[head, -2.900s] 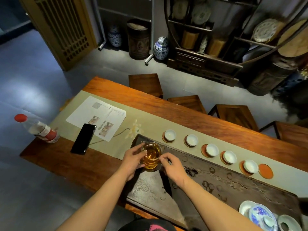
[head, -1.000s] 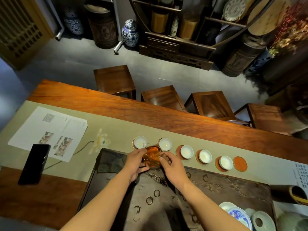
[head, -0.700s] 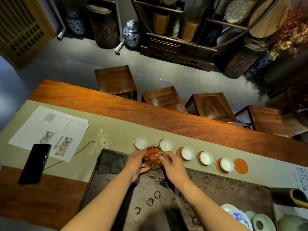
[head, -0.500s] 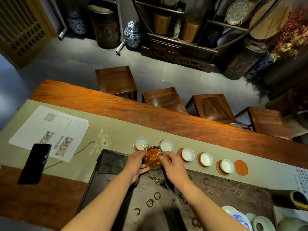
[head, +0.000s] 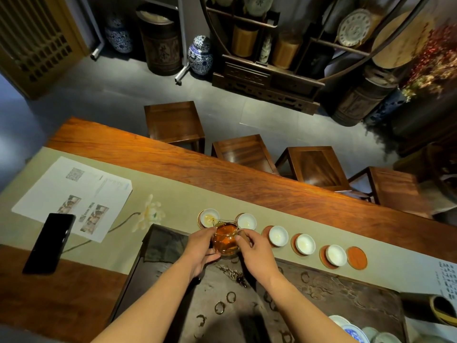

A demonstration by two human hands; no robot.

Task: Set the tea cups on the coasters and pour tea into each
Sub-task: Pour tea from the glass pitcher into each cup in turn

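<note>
Over the near edge of the cup row, your left hand [head: 201, 246] and right hand [head: 256, 251] both grip the glass pitcher [head: 225, 240] of amber tea. It tilts left, its spout over the leftmost tea cup [head: 209, 217]. Four more cups stand on coasters to the right, on the tabletop [head: 247, 179].

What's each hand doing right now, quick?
Left hand: fingers curled round the glass pitcher of tea, tipping it toward the end cup.
Right hand: holding the pitcher's other side.

five cups [head: 278, 235], six coasters [head: 357, 257], one pitcher [head: 225, 239], four stools [head: 174, 122], perhaps.
</note>
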